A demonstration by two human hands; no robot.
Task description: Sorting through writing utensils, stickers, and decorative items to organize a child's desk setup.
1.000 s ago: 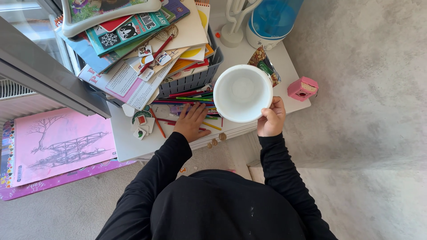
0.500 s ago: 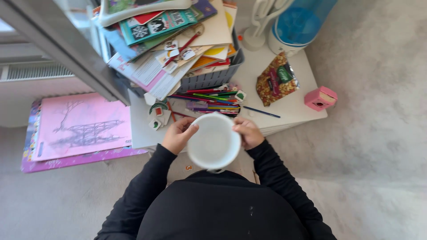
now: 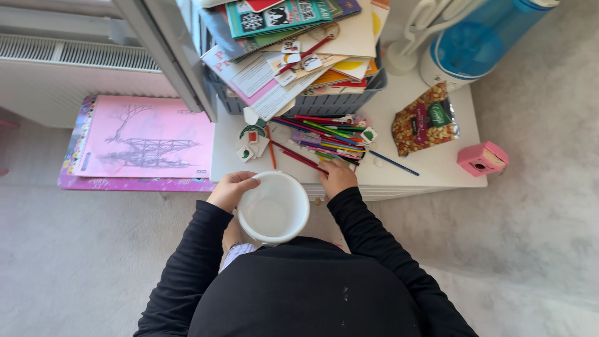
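Observation:
My left hand (image 3: 230,189) grips the rim of an empty white round tub (image 3: 273,209), held low in front of my body just below the white table's (image 3: 430,168) front edge. My right hand (image 3: 337,177) rests on the table's front edge, fingers touching the pile of coloured pencils (image 3: 324,138) lying in front of a grey basket (image 3: 331,103). Whether it grips a pencil cannot be told. A loose blue pencil (image 3: 393,163) lies to the right of the pile.
The grey basket overflows with books and workbooks (image 3: 281,43). Small picture cards (image 3: 251,145) lie at the table's left. A bag of nuts (image 3: 424,120), a pink sharpener (image 3: 482,158) and a blue humidifier (image 3: 474,40) stand right. A pink sketchbook (image 3: 143,140) lies on the carpet by a radiator (image 3: 68,53).
The tub came down from above the table to in front of my body; it passed from my right hand to my left. My right hand moved onto the pencils.

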